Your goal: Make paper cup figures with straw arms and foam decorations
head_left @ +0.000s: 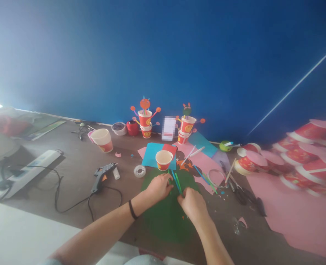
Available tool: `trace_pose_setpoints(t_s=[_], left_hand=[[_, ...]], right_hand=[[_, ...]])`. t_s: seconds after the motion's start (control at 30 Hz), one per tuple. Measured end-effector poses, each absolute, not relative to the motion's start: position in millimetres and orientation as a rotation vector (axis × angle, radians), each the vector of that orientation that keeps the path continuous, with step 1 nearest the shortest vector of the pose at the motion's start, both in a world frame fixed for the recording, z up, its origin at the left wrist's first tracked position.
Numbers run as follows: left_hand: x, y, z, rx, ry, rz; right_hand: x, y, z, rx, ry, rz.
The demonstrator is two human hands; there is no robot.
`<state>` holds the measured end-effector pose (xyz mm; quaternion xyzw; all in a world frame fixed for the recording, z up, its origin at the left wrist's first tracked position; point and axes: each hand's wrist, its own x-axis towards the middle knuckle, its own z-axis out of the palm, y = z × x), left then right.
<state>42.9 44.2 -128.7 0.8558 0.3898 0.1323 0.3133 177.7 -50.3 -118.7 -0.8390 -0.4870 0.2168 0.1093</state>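
My left hand, with a black band at its wrist, is closed over the green sheet. A short green straw end shows at its fingertips, and the grip itself is partly hidden. To its right, my right hand pinches the lower ends of a blue straw and a green straw. Their upper ends point towards a red and white paper cup. This cup stands open end up just beyond both hands, on a blue sheet.
A glue gun with its cable and a tape roll lie left. Two cup figures stand by the wall. Scissors, pink sheets and stacked cups occupy the right. A power strip sits far left.
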Motion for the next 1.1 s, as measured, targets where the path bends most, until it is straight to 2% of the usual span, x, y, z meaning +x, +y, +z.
trace_pose_setpoints(t_s=[0.17, 0.37, 0.53, 0.83, 1.1], left_hand=[[51, 39, -124, 2.075, 1.034, 0.43], [61, 35, -114, 1.328, 0.949, 0.491], [59, 34, -112, 1.086, 0.81, 0.466], [55, 27, -115, 1.1, 0.737, 0.3], [55, 29, -118, 1.029, 0.695, 0.395]], right_hand=[[183, -63, -114, -2.197, -1.356, 0.832], [170, -76, -116, -1.902, -1.289, 1.083], [169, -75, -125, -1.777, -1.206, 1.185], [174, -69, -125, -1.749, -1.253, 1.079], [168, -71, -126, -1.917, -1.344, 0.918]])
